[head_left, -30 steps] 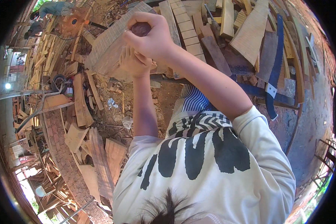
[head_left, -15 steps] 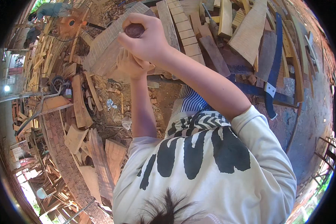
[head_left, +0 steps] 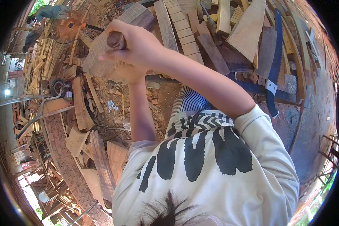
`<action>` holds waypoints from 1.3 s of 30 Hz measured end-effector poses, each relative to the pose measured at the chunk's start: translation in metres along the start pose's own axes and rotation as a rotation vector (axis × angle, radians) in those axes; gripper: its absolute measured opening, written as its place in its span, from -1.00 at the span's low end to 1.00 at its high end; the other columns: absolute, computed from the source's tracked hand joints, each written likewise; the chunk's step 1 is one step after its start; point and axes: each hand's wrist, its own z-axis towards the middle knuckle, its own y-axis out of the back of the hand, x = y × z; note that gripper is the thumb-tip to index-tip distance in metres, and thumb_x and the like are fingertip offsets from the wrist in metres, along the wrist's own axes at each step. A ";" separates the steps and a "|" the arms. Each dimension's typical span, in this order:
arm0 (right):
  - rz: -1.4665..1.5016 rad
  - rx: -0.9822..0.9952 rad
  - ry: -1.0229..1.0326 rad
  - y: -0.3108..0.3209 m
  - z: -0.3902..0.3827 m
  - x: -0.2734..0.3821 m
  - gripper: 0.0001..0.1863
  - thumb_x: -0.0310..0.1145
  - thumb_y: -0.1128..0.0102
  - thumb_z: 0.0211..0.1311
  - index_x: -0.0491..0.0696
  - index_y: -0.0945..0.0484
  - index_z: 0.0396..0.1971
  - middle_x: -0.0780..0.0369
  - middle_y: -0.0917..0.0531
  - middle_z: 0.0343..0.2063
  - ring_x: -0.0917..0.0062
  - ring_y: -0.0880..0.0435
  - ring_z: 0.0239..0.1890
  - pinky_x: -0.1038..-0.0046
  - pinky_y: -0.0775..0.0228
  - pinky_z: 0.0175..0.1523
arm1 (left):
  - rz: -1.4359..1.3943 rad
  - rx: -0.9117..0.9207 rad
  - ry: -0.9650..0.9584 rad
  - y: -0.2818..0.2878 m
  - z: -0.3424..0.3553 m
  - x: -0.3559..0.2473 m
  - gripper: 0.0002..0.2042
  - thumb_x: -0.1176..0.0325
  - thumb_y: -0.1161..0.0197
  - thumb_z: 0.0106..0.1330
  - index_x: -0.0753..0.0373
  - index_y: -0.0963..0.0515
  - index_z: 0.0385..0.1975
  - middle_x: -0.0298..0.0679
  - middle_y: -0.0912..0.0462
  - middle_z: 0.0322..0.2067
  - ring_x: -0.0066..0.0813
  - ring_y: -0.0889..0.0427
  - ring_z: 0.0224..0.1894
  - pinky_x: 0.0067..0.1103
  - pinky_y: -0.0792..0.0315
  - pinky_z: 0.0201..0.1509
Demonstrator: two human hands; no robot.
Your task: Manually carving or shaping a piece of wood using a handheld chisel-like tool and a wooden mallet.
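Note:
My right hand (head_left: 133, 44) is closed round a dark wooden handle (head_left: 116, 40), its round end showing above the thumb and forefinger. Whatever the handle belongs to is hidden below the hand. Directly beneath is my left hand (head_left: 130, 72), mostly covered by the right; its fingers look curled, but what they hold cannot be made out. Both hands are over a wooden board (head_left: 95, 54) marked with rows of lines.
At the right lies a long dark saw (head_left: 278, 49) with a riveted handle, among several wood offcuts (head_left: 248, 30). A strip of pale blocks (head_left: 183, 28) lies beyond my right forearm. An orange fan (head_left: 69, 25) stands at far left, near a person (head_left: 51, 12). Planks (head_left: 101, 162) lie at left.
My right hand has shifted left and slightly down with the handle, which now leans further left. My left hand has moved slightly with it and is more covered.

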 end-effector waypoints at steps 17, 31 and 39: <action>-0.945 0.080 -0.745 0.144 -0.172 -0.078 -0.10 -0.23 -0.50 0.13 -0.16 -0.16 0.38 -0.05 -0.50 0.10 -0.03 -0.52 0.18 0.09 -0.49 0.21 | 0.001 0.026 0.172 0.013 0.023 -0.019 -0.63 -0.04 -0.37 0.23 0.18 -0.62 -0.49 -0.20 -0.70 -0.57 -0.12 -0.70 -0.55 -0.36 -0.54 -0.47; -0.381 0.134 -0.897 0.155 -0.134 -0.088 -0.29 -0.25 -0.38 0.04 -0.32 -0.41 0.17 -0.14 -0.69 -0.10 0.14 -0.71 -0.03 0.29 -0.55 0.07 | -0.189 -0.101 0.038 0.041 0.026 -0.037 -0.73 0.15 -0.44 0.06 0.09 -0.48 -0.59 -0.32 -0.56 -0.61 -0.22 -0.59 -0.54 -0.40 -0.46 -0.41; 0.246 -0.003 -0.273 0.138 -0.041 0.048 -0.34 -0.37 -0.34 0.21 -0.27 -0.34 0.28 0.19 -0.61 -0.05 0.57 -0.61 -0.10 0.46 -0.50 0.00 | -0.253 -0.050 0.123 0.043 0.027 -0.038 -0.74 0.13 -0.44 0.04 0.08 -0.49 -0.60 -0.35 -0.55 -0.62 -0.27 -0.62 -0.48 -0.39 -0.49 -0.38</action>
